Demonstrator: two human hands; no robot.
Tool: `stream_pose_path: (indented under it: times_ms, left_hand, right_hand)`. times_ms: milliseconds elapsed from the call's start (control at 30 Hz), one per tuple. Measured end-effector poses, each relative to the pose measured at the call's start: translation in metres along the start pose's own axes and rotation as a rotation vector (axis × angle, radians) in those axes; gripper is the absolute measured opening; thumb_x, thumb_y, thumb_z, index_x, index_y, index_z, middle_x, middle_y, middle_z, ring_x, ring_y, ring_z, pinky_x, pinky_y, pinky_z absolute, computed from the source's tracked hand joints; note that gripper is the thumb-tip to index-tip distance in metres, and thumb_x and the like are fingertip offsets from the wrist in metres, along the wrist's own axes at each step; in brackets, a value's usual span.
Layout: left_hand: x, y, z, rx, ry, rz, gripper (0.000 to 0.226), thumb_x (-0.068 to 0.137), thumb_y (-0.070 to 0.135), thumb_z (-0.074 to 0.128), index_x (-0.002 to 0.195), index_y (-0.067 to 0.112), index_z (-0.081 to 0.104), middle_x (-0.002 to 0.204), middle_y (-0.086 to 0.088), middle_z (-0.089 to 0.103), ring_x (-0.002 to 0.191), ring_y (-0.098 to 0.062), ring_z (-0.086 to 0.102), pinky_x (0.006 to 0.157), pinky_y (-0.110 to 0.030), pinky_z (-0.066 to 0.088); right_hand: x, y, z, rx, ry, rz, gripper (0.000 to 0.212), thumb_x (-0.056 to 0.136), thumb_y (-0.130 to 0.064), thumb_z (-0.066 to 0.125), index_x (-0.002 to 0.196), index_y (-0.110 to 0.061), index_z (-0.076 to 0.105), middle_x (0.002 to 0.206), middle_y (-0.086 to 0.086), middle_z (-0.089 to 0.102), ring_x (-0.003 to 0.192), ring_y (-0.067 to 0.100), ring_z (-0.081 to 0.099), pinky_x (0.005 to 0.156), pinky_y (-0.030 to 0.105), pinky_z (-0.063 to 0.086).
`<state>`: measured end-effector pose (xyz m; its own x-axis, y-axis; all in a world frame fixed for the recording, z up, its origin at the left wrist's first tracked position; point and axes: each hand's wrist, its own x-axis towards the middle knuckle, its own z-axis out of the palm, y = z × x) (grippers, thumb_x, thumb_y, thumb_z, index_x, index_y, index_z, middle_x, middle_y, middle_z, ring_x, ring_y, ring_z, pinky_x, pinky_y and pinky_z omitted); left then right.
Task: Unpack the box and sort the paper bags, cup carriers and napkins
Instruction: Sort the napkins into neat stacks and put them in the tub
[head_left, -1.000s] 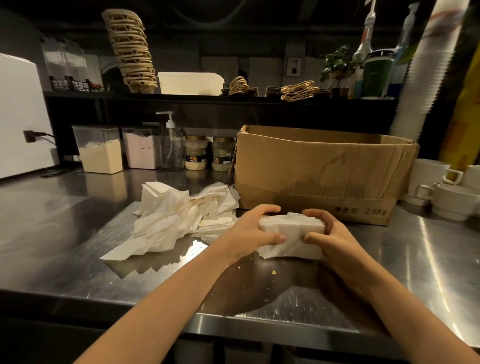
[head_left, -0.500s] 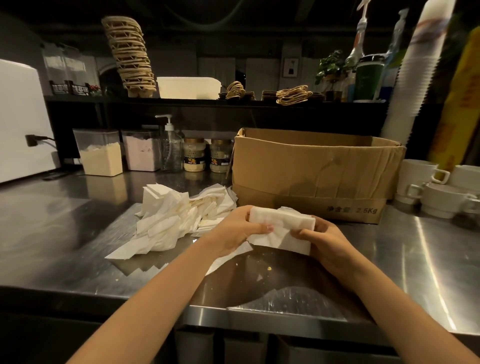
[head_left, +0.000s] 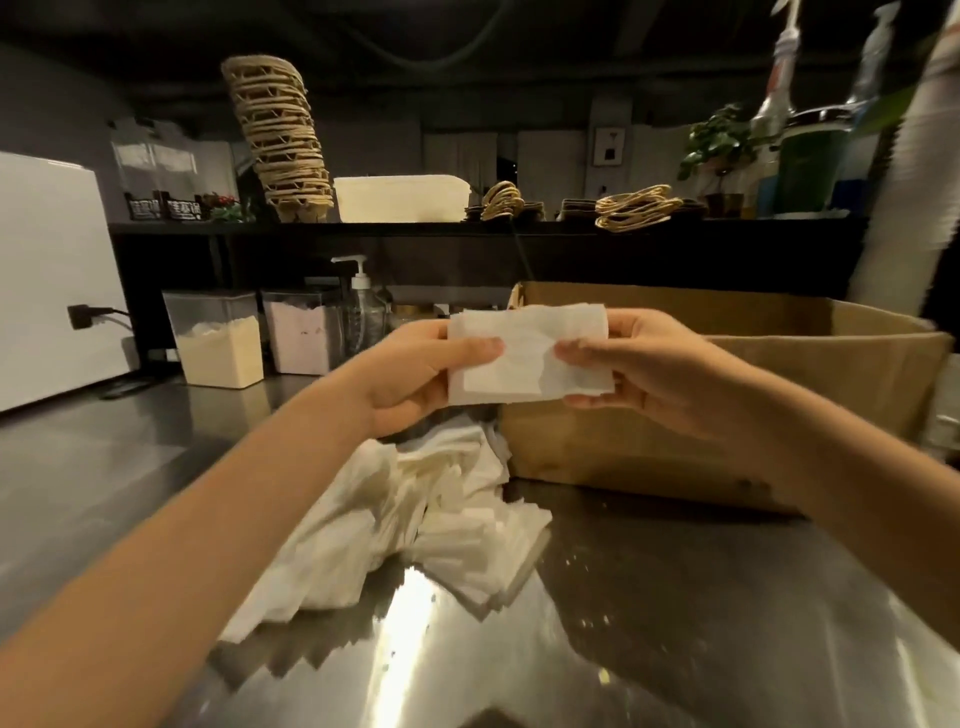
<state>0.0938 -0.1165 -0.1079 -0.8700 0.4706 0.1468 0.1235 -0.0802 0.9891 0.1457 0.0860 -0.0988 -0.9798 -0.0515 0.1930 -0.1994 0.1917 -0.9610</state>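
A white stack of napkins (head_left: 524, 356) is lifted above the steel counter, in front of the open cardboard box (head_left: 779, 395). My left hand (head_left: 410, 374) pinches its left end with thumb on the near face. My right hand (head_left: 628, 364) pinches its right end the same way. Below them a loose pile of white napkins (head_left: 415, 514) lies on the counter (head_left: 649, 623), left of the box. A tall leaning stack of cup carriers (head_left: 280, 140) stands on the back shelf, with paper bags (head_left: 634, 205) showing twine handles lying flat further right.
Clear canisters (head_left: 218, 343) and a pump bottle (head_left: 361, 312) stand against the back wall on the left. A white bin (head_left: 400, 197) sits on the shelf. A white appliance (head_left: 47, 275) fills the far left. Bottles and a plant (head_left: 722, 140) crowd the shelf's right end.
Both hands have lifted the napkin stack off the counter to about the height of the box's rim and turned its broad face toward me. The view has moved closer and tilted.
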Motion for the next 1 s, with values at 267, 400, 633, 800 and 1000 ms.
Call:
stream_pose_path:
  times_ms: [267,400,633,800,1000]
  left_hand:
    - [0.074,0.062,-0.053,-0.028,0.027,0.008,0.046,0.072,0.019,0.067,0.117,0.015,0.061,0.102,-0.006,0.075,0.097,-0.019,0.072,0.08,-0.028,0.059]
    - [0.108,0.112,-0.075,-0.059,0.043,-0.076,0.053,0.073,0.019,0.067,0.125,0.01,0.059,0.116,-0.011,0.071,0.108,-0.023,0.067,0.089,-0.033,0.057]
    - [0.164,0.219,-0.111,-0.024,0.076,-0.169,0.042,0.071,0.015,0.07,0.112,0.008,0.064,0.112,-0.011,0.07,0.107,-0.024,0.065,0.092,-0.035,0.052]
    - [0.197,0.247,-0.135,0.042,0.089,-0.278,0.017,0.088,0.007,0.065,0.105,0.007,0.065,0.11,-0.012,0.067,0.105,-0.021,0.062,0.094,-0.033,0.053]
    - [0.243,0.251,-0.162,0.066,0.096,-0.333,0.026,0.089,0.006,0.066,0.115,0.003,0.063,0.12,-0.016,0.064,0.113,-0.024,0.061,0.098,-0.035,0.052]
  right_hand:
    - [0.102,-0.064,-0.014,0.014,-0.097,0.039,0.048,0.068,-0.018,0.072,0.115,-0.012,0.063,0.109,0.006,0.069,0.092,0.019,0.071,0.07,0.03,0.06]
    - [0.149,-0.11,-0.019,0.091,-0.091,0.133,0.042,0.073,-0.014,0.071,0.114,-0.009,0.064,0.113,0.009,0.068,0.098,0.022,0.069,0.074,0.031,0.06]
    - [0.232,-0.197,-0.03,0.17,-0.111,0.18,0.028,0.081,-0.009,0.069,0.108,-0.004,0.066,0.108,0.013,0.069,0.096,0.025,0.069,0.08,0.033,0.059]
    - [0.285,-0.224,-0.025,0.107,0.008,0.203,0.005,0.085,-0.008,0.068,0.088,-0.004,0.068,0.101,0.012,0.069,0.093,0.02,0.065,0.079,0.029,0.056]
    - [0.345,-0.221,-0.016,0.107,0.093,0.256,0.006,0.083,-0.008,0.071,0.083,-0.003,0.068,0.099,0.011,0.068,0.083,0.017,0.063,0.058,0.021,0.052]
